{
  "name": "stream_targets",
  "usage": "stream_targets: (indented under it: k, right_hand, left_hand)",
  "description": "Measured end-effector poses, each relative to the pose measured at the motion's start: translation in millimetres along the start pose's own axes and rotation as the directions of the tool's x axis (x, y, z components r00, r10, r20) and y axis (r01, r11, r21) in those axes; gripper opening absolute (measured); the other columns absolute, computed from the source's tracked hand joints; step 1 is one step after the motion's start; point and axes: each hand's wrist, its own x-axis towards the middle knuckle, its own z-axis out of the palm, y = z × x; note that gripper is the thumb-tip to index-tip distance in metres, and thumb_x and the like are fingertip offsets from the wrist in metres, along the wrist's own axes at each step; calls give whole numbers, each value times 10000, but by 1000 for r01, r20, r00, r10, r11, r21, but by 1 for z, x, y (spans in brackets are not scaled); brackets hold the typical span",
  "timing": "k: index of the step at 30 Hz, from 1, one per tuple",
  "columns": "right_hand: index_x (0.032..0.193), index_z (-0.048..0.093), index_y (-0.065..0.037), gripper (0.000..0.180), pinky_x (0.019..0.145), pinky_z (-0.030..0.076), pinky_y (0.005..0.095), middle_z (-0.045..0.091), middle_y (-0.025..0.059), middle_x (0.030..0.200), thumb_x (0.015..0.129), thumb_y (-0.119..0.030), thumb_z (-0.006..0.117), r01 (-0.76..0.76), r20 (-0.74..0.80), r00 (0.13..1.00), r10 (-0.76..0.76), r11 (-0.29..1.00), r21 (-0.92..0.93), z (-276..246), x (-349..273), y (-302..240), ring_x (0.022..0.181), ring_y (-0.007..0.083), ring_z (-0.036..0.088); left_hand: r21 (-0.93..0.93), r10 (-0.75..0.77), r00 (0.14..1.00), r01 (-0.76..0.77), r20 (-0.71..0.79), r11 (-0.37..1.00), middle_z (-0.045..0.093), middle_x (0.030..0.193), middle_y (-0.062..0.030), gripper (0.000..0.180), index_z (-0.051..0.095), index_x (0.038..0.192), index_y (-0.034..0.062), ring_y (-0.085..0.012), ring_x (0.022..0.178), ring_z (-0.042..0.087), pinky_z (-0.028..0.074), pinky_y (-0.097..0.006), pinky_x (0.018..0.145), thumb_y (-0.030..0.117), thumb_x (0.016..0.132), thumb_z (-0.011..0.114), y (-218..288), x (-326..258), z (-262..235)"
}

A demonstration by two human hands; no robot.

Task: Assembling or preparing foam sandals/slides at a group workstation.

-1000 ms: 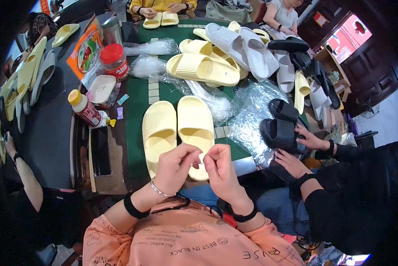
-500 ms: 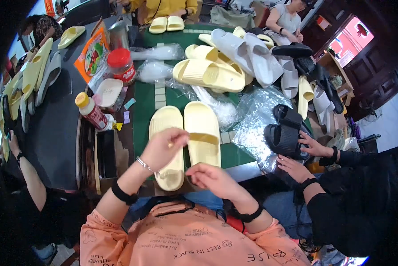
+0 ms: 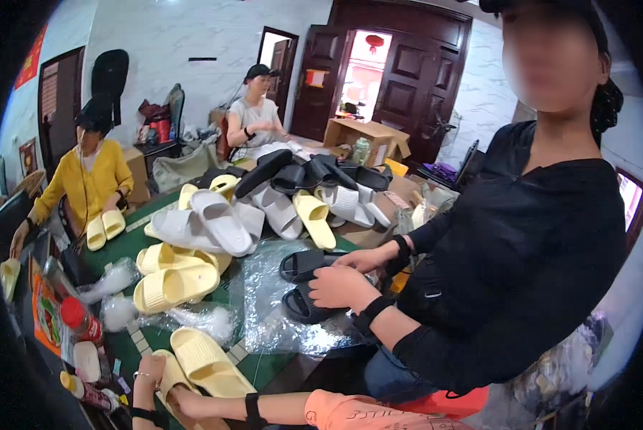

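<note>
Two pale yellow slippers lie side by side at the near left edge of the green table, and the wearer's hands meet them there; the left hand rests on the nearer-left slipper with its fingers bent over the edge, wrist ringed by a bracelet and a dark band; the right hand sits low beneath the slippers' near end, mostly hidden, so how far it is open cannot be told; a peach sleeve runs off to the right. Just right of the pair, a sheet of clear plastic wrap spreads over the table; a co-worker in black presses both hands on a pair of black slippers lying on it. Farther along, a second yellow pair lies beside crumpled plastic bags; beyond it rises a heap of white, yellow and black slippers. At the far left a person in a yellow top holds another yellow pair; a person in grey sits at the far end. A red-capped jar and a small bottle stand at the near left.
</note>
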Motion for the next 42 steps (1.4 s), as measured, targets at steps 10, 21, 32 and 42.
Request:
stream_targets:
  k: [10,21,32,42]
  right_hand:
    - [995,503,34,308,657,422,351,548,213,906,699,-27,446,314,-140,942,-305,948,47,-3,-16,9,824,316,532]
    - [918,487,4,159,558,442,429,562,214,693,781,-67,453,-23,-153,987,-42,917,-399,-144,-157,-33,661,378,559]
    - [688,517,-42,52,588,404,365,485,113,588,646,-15,530,387,-58,866,-497,739,-551,-93,-124,-64,624,277,515]
    - [715,533,17,123,608,435,403,538,182,635,745,-102,546,259,-4,957,-290,860,-439,-91,-117,-46,643,345,537]
  left_hand:
    - [-545,-222,971,142,-84,827,602,583,-90,146,643,708,-29,-123,546,558,444,-290,494,109,689,601,-4,2,6]
    - [-812,-280,944,21,-177,584,527,600,-41,142,602,848,17,-114,484,493,421,-249,438,93,811,488,58,14,-28]
    - [-238,13,985,-54,-174,970,610,794,-172,233,623,859,47,-317,744,587,462,-364,684,230,764,514,98,4,-17]
    - [-258,-66,995,45,-76,965,608,784,-175,248,648,786,55,-329,775,582,465,-364,725,272,746,533,98,15,-7]
